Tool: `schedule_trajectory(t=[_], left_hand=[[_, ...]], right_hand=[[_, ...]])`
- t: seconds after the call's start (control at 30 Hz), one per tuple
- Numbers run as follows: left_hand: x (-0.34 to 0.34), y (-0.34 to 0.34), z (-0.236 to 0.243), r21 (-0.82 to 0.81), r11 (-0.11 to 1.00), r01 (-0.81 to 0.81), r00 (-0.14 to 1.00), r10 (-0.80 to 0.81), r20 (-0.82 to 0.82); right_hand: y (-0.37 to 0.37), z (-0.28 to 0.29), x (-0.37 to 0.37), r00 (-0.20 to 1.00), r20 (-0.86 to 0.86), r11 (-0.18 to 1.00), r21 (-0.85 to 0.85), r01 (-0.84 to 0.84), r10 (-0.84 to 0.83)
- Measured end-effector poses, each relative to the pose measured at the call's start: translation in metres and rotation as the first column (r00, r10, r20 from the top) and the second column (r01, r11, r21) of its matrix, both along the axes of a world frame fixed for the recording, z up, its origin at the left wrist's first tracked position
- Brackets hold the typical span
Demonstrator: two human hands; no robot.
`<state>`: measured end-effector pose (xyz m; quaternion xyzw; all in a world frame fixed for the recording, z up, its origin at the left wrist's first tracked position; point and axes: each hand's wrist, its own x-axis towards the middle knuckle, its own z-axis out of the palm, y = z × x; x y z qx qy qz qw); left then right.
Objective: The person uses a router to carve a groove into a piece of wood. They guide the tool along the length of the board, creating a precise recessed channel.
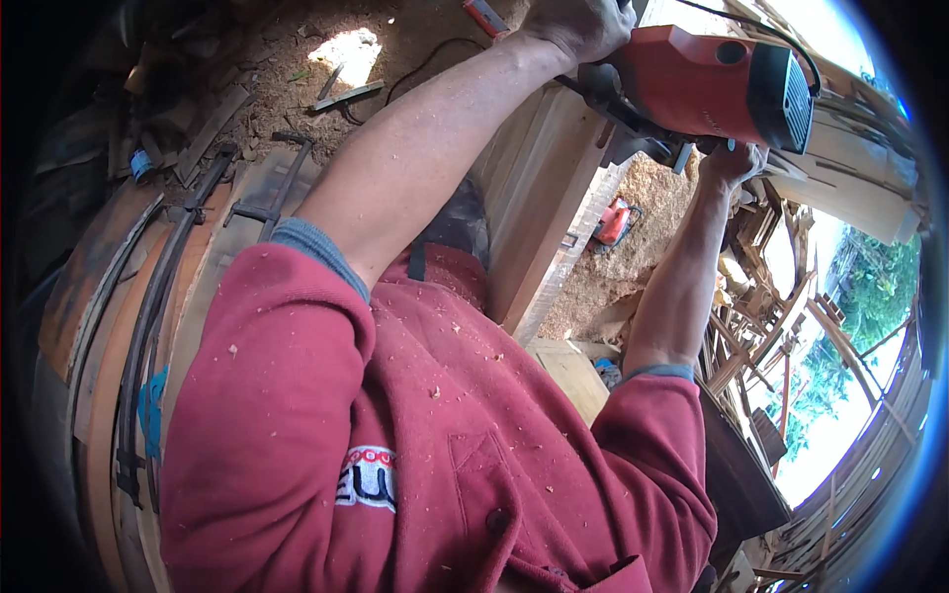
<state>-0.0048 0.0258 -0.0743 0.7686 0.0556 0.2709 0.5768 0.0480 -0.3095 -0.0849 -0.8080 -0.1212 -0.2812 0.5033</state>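
Observation:
A large red and black power tool (697, 84) rests over a wooden beam (529, 217) near the top of the view, its cord arching above it. My left hand (578, 25) is closed at the upper left end of the tool, on what looks like a handle, partly cut off by the frame. My right hand (736, 160) is closed around a lower part of the tool, just under its red body, with the fingers partly hidden. Wood shavings speckle my red sleeves and jacket.
Boards with long black clamps (178, 257) lie at my left. A smaller red tool (615, 219) lies in sawdust (583, 296) right of the beam. Scrap wood (766, 326) is piled at the right. A cord, debris and a small red object (484, 15) lie at the top.

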Motion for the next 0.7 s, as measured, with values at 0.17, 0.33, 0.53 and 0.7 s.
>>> schedule_trajectory(t=[0.17,0.33,0.53,0.7], left_hand=[[0.003,0.0,0.023,-0.008,1.0,0.03,0.986,-0.028,0.163],[0.004,0.003,-0.003,-0.001,1.0,-0.012,0.992,0.012,0.128],[0.014,0.0,0.014,0.01,1.0,-0.025,0.99,0.024,0.138],[0.017,0.003,-0.004,-0.054,0.999,-0.006,0.992,0.012,0.125]], right_hand=[[0.005,0.031,-0.009,0.997,-0.048,0.916,-0.399,0.034,-0.058],[-0.013,0.01,-0.002,0.986,0.165,0.898,-0.43,0.093,-0.024],[-0.016,0.019,0.01,0.998,0.016,0.942,-0.331,-0.051,0.06],[0.015,0.015,0.012,0.88,0.455,0.435,-0.826,0.36,0.136]])
